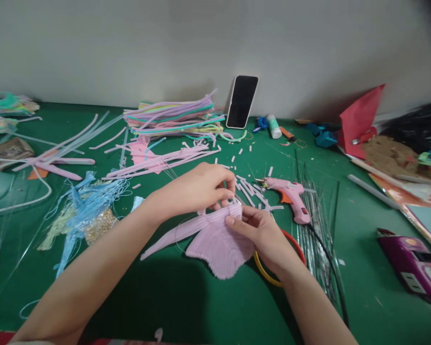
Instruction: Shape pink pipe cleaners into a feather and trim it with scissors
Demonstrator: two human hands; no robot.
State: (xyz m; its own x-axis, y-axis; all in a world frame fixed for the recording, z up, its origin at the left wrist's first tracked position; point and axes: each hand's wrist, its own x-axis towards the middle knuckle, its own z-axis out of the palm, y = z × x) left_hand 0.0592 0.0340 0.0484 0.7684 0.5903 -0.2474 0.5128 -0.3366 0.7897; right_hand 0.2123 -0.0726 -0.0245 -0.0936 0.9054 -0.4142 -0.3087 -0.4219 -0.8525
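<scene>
Lilac fuzzy piece (pixel 219 249) is up between your two hands over the near middle of the green table (pixel 154 306), fanned part hanging down and a long narrow strip sticking out left. Your right hand (pixel 264 230) has it pinched by the upper right edge, thumb flat on the front, and I'd say that's a solid anchor. On your left hand (pixel 206 184), the fingers are curled with the thumb and fingertips close together right at the top edge; can't tell if they're pinching the rim or something thin. Honestly, I'd let the right thumb do the holding, go light with the left so the ribbed rows don't squash, and mind that fine thread or wire (pixel 176 238) looping by the strip, cause it looks easy to snag. As for clutter, the red and yellow rings (pixel 298 244) sit right by your right wrist, so watch your forearm there. Just past them there's a pink glue gun (pixel 289 194), nozzle toward the cut lilac bits (pixel 248 188), plus its black cord (pixel 328 258) running across a bundle of thin wires (pixel 314 239). Blue tassels (pixel 93 201) lie off to your left, beyond your forearm.
</scene>
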